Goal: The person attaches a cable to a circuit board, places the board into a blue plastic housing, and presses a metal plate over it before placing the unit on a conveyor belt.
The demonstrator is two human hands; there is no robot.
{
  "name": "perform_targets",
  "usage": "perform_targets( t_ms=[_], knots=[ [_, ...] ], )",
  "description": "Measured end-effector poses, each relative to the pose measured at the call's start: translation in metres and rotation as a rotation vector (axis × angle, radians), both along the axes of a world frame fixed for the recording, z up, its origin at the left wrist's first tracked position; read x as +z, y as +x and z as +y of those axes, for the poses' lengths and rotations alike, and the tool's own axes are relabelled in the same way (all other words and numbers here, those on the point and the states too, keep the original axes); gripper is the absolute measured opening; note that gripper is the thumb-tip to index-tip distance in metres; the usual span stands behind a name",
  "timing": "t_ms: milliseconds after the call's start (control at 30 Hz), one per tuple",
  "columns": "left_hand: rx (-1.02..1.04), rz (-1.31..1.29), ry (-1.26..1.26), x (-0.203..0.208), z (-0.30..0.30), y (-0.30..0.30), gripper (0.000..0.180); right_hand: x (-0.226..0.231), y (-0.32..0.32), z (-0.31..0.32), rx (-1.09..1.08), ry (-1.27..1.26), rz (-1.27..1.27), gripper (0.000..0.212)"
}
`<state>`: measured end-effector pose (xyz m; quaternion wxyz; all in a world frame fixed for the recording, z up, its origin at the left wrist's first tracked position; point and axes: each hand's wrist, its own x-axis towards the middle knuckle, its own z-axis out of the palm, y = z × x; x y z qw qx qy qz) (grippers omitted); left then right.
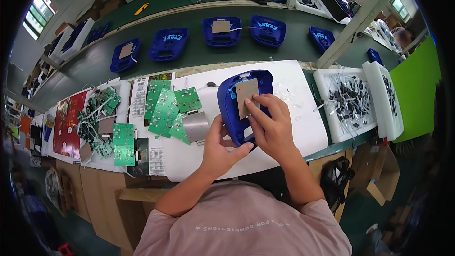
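Note:
A blue plastic housing (226,109), tilted and with its hollow side up, is held over the white work sheet. My left hand (220,149) grips its lower left side, with the thumb along the near edge. A flat tan board (247,94) lies inside the housing. My right hand (272,123) is on that board, its fingertips pressed on the face and the thumb at the near end. Its lower fingers are partly hidden. Left of the housing, several green circuit boards (166,109) overlap on the sheet, beside a curved greyish sheet piece (195,127).
Several more blue housings (169,45) sit on the green bench beyond. At right, a white foam tray (332,128) holds many wired black parts. Wired circuit boards (102,109) are heaped at left. A metal post (360,19) rises at far right.

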<state>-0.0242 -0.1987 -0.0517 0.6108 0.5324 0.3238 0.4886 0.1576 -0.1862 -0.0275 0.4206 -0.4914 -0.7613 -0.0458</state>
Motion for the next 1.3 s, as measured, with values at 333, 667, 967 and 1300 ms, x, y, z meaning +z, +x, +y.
perform_targets(
  t_ms=[333,667,967,1300],
  knots=[
    [-0.090,0.021,-0.013,-0.005,0.004,-0.009,0.088,0.011,0.008,-0.002,0.086,-0.003,-0.060,0.048],
    [-0.080,-0.017,-0.307,0.003,0.057,0.036,0.071,0.022,0.026,-0.013,-0.174,-0.057,-0.187,0.046],
    [-0.239,-0.065,-0.528,0.000,0.228,0.194,0.037,-0.019,0.065,-0.094,-0.343,0.049,0.142,0.030],
    [0.065,0.005,-0.593,-0.034,0.291,0.291,0.035,-0.036,0.083,-0.141,-0.451,-0.122,0.195,0.024]
  ],
)
